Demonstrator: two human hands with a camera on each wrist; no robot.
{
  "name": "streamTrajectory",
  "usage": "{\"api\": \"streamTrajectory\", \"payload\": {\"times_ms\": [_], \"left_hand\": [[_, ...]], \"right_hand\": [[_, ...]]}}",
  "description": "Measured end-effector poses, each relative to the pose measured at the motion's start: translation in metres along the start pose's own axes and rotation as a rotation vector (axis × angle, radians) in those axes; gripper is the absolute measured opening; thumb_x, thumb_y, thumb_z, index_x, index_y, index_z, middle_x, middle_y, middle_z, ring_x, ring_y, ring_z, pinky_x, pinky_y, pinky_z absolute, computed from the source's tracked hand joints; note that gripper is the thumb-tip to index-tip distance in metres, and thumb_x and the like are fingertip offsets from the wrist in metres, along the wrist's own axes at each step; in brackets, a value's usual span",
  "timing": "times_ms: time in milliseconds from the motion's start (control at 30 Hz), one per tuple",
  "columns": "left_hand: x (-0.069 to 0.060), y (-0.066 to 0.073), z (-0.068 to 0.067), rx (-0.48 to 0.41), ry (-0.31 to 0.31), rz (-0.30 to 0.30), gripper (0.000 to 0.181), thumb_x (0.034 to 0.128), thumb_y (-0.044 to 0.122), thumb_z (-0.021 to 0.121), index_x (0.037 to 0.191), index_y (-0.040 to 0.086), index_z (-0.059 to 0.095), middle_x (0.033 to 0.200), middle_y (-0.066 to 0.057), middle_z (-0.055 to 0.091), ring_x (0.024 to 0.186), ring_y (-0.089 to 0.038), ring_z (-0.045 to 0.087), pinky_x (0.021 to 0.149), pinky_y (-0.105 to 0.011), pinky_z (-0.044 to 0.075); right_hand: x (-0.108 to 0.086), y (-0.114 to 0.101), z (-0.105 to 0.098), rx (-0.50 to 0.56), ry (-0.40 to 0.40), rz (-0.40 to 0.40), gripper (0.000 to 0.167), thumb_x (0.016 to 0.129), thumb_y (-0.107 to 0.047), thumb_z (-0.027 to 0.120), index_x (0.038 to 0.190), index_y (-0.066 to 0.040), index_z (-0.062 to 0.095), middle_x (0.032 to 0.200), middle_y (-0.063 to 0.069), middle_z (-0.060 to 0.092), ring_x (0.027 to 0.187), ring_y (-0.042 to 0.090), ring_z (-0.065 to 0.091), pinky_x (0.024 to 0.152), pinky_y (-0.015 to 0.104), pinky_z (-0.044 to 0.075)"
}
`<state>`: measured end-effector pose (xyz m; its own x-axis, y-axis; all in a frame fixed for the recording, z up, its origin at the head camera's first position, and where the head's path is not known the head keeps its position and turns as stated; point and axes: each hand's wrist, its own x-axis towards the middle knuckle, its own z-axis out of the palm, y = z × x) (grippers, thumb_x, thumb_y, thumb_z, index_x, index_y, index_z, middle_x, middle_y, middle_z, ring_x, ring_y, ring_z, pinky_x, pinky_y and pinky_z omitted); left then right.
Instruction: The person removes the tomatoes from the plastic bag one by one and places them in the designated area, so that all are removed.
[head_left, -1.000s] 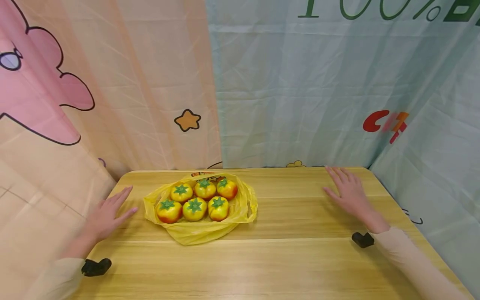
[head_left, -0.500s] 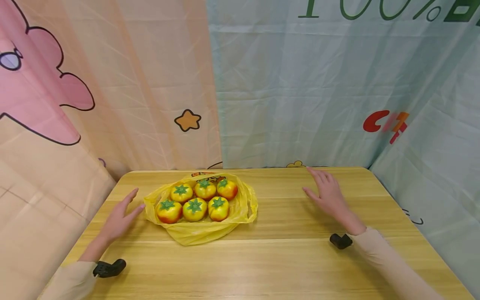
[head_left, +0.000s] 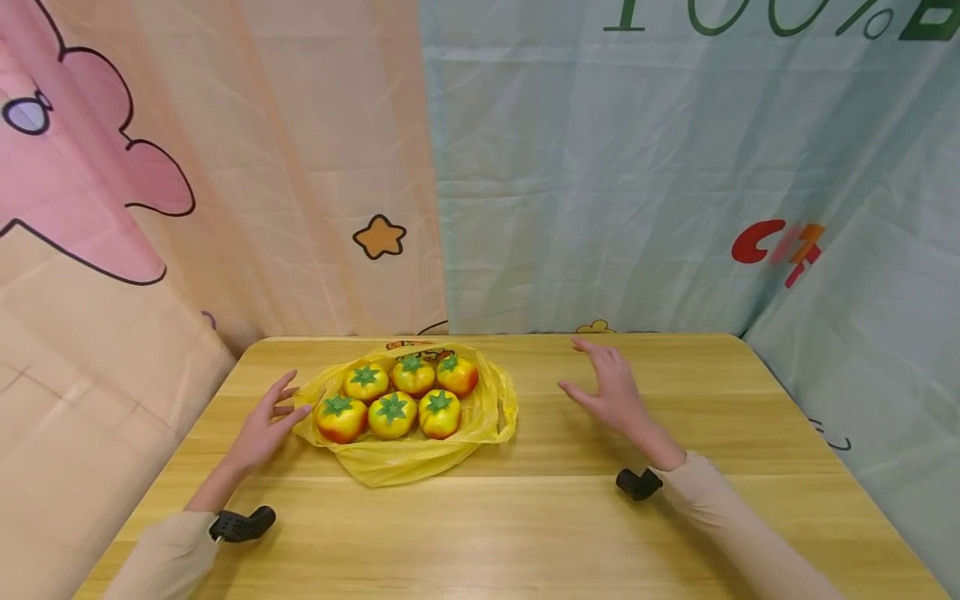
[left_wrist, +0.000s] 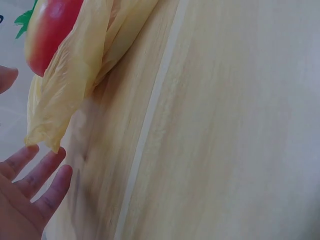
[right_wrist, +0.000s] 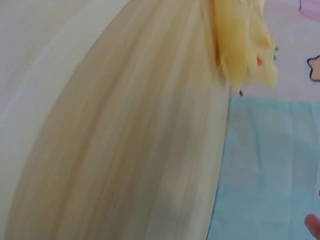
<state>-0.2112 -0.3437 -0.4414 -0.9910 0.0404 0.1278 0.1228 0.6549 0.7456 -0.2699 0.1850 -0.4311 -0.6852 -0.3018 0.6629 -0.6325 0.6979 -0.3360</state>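
Toward ten o'clock from the middle of the table (head_left: 480, 542): a thin yellow bag (head_left: 390, 467), lying with its mouth wide and facing up. Inside, six round fruits (head_left: 392, 418), yellow with some red, green star tops (head_left: 365, 376) up, in two rows of three. Likely set side by side like that to sit steady and not roll, with soft plastic bunched around like a low wall. On the bag, a loose fold at six o'clock and a loop like a handle at three.

At nine o'clock, right by the bag's rim: the left hand (head_left: 264, 432), fingers apart and a little bent, pinching nothing, perhaps shaped so to suit the thin rim. Hard to tell from the dim left wrist view: fingertips touching the plastic or just beside it. At three o'clock, well apart from the bag: the right hand (head_left: 613, 390), thumb and fingers loose and spread, holding nothing.

Under it all, smooth pale wood with long straight lines. On both wrists, small black cameras (head_left: 243, 525). Past the far edge, at twelve o'clock, hanging cloth (head_left: 525, 208), peach and pale blue-green, with an orange star (head_left: 380, 237). At ten, a big pink shape (head_left: 90, 183); at two, red and orange marks (head_left: 761, 242).
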Motion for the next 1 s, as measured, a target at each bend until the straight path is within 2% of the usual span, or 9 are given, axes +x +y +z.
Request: {"api": "streamTrajectory", "payload": {"times_ms": [167,233,367,467,633,667,800,867,1000], "left_hand": [[0.002,-0.001,0.003,-0.029,0.004,-0.010,0.070,0.0985,0.027,0.053,0.154,0.007,0.016,0.144,-0.036,0.032,0.117,-0.055,0.048,0.093,-0.058,0.046],[0.004,-0.001,0.004,-0.043,-0.006,-0.013,0.070,0.0978,0.027,0.055,0.154,0.007,0.017,0.146,-0.036,0.029,0.115,-0.054,0.049,0.090,-0.046,0.051],[0.008,-0.004,0.004,-0.109,-0.049,-0.009,0.071,0.0970,0.024,0.056,0.153,0.006,0.016,0.147,-0.035,0.024,0.104,-0.037,0.060,0.078,-0.022,0.052],[0.011,-0.006,0.004,-0.176,-0.082,-0.005,0.069,0.0972,0.020,0.056,0.152,0.004,0.017,0.146,-0.034,0.025,0.103,-0.029,0.060,0.075,-0.014,0.050],[0.014,-0.010,0.003,-0.213,-0.122,0.024,0.065,0.0978,0.018,0.054,0.151,0.002,0.020,0.152,-0.031,0.019,0.125,-0.048,0.041,0.078,-0.009,0.045],[0.014,-0.010,0.003,-0.219,-0.125,0.028,0.064,0.0976,0.017,0.054,0.150,0.002,0.021,0.153,-0.031,0.019,0.125,-0.047,0.042,0.078,-0.009,0.045],[0.013,-0.014,0.002,-0.283,-0.154,0.049,0.065,0.0964,0.010,0.055,0.150,-0.001,0.020,0.149,-0.036,0.021,0.110,-0.012,0.058,0.077,-0.013,0.049],[0.013,-0.015,0.002,-0.322,-0.169,0.059,0.065,0.0957,0.007,0.055,0.149,-0.003,0.019,0.146,-0.039,0.021,0.100,0.006,0.057,0.076,-0.015,0.051],[0.012,-0.017,0.001,-0.348,-0.181,0.069,0.065,0.0951,0.006,0.056,0.148,-0.006,0.019,0.146,-0.040,0.020,0.096,0.014,0.053,0.076,-0.014,0.051]], "right_hand": [[0.008,-0.018,0.011,0.080,-0.010,-0.014,0.074,0.074,-0.025,0.080,0.137,-0.007,0.047,0.123,0.016,0.060,0.111,0.033,0.051,0.093,0.055,0.039],[0.010,-0.025,0.015,0.116,-0.015,-0.016,0.075,0.073,-0.024,0.081,0.137,-0.005,0.047,0.123,0.016,0.060,0.112,0.033,0.051,0.094,0.054,0.039],[0.016,-0.037,0.025,0.193,-0.042,0.001,0.076,0.072,-0.023,0.082,0.137,-0.004,0.048,0.123,0.015,0.060,0.112,0.032,0.052,0.095,0.052,0.040],[0.020,-0.044,0.032,0.247,-0.075,0.019,0.076,0.073,-0.023,0.083,0.137,-0.005,0.047,0.123,0.016,0.060,0.113,0.032,0.052,0.096,0.051,0.040],[0.029,-0.053,0.041,0.335,-0.134,0.055,0.074,0.075,-0.022,0.082,0.139,-0.006,0.046,0.125,0.017,0.059,0.114,0.033,0.053,0.098,0.052,0.043],[0.031,-0.055,0.043,0.352,-0.147,0.070,0.074,0.075,-0.021,0.081,0.139,-0.007,0.046,0.126,0.017,0.059,0.114,0.033,0.053,0.098,0.052,0.043],[0.038,-0.059,0.050,0.424,-0.199,0.137,0.074,0.077,-0.019,0.080,0.141,-0.008,0.044,0.128,0.020,0.057,0.114,0.034,0.053,0.098,0.054,0.042],[0.042,-0.061,0.053,0.470,-0.212,0.166,0.073,0.078,-0.018,0.079,0.141,-0.006,0.043,0.128,0.022,0.056,0.114,0.036,0.053,0.097,0.055,0.042],[0.047,-0.063,0.060,0.534,-0.226,0.195,0.071,0.079,-0.015,0.078,0.140,-0.004,0.043,0.128,0.022,0.056,0.113,0.037,0.054,0.095,0.055,0.043]]}}
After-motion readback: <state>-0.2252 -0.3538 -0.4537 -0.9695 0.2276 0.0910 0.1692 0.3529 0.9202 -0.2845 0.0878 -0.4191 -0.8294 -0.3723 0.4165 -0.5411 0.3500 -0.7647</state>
